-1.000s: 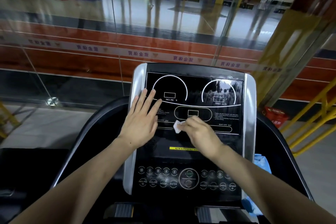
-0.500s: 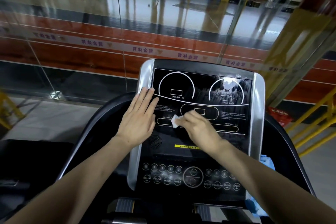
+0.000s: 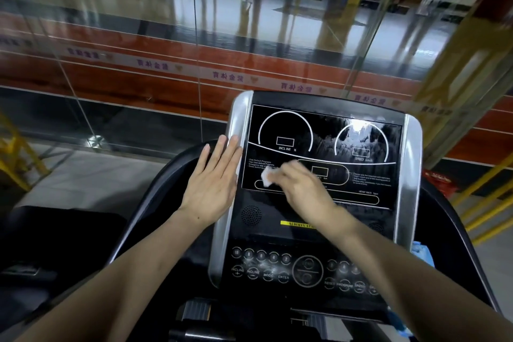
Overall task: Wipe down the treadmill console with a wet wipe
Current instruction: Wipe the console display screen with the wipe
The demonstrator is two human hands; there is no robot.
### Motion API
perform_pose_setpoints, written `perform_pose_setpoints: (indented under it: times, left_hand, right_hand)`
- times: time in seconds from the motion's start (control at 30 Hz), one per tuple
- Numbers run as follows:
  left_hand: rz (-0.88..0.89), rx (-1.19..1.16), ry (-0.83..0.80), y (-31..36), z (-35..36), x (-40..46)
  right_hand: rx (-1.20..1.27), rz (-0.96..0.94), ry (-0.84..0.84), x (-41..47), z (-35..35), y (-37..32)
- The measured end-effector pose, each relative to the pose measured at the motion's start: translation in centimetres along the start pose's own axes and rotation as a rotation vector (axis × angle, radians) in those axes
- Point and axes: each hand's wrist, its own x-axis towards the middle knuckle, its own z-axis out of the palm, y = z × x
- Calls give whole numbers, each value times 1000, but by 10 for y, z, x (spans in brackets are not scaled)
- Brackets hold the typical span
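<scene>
The treadmill console (image 3: 324,130) is a black glossy panel with silver side rails, with white dial outlines for incline and speed. A small white wet wipe (image 3: 267,177) is pressed against the lower left of the display. My right hand (image 3: 301,189) is shut on the wet wipe and looks blurred. My left hand (image 3: 215,179) lies flat with fingers together on the left silver rail and the black handlebar housing. Streaky smears show on the right dial area.
A button panel (image 3: 288,269) sits below the display. A blue object (image 3: 420,251) lies at the console's right side. Glass panels (image 3: 194,36) stand just ahead. Yellow railings (image 3: 488,197) are on the right and far left.
My right hand has carried the wipe leftward across the lower display. My left hand slid from the display onto the left silver rail. The view shifted left.
</scene>
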Motion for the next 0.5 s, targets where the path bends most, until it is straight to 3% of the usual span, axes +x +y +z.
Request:
perform_pose_setpoints:
  times: [0.17,0.37,0.5]
  left_hand:
    - [-8,-6,-25,-3,-2,-1]
    - [-29,-47,-34,-6,-2,-7]
    - [-4,-15,-55,-12,-4,-7]
  right_hand:
    - [-60,246,176,56,5,30]
    - [0,20,7,-11,17,-33]
    - [-38,54,41,37,16,-15]
